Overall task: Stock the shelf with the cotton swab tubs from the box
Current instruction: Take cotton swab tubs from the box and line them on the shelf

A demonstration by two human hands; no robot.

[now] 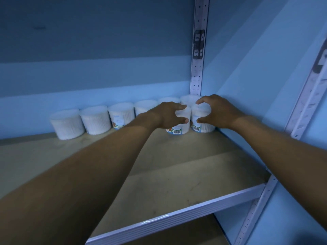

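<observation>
- The shelf [159,170] carries a back row of cotton swab tubs [93,121] against the rear wall, running from the left toward the right rear corner beside the upright post [198,50].
- 2 more tubs stand upright just in front of that row, at its right end, starting a 2nd row.
- The left hand [168,114] grips the left front tub [178,129], thumb and fingers curled round its upper part; its barcode label faces the camera.
- The right hand [215,112] grips the right front tub [203,127] the same way, fingers wrapped over the lid edge; this tub sits near the right side wall.
- The 2 front tubs stand just beside each other, apparently touching; motion blur makes contact unsure.
- Each tub's long axis is vertical, and each lies straight ahead of its own grip, beyond the palm.
- Both bases seem to be on the shelf board, so I judge the placing step nearly done.
- The coming move likely turns on letting go cleanly and pulling both arms straight back toward the shelf's front edge without tipping the tubs.
- The free space for further tubs lies to the left of the left hand, in front of the back row.
- The box is not in view.
</observation>
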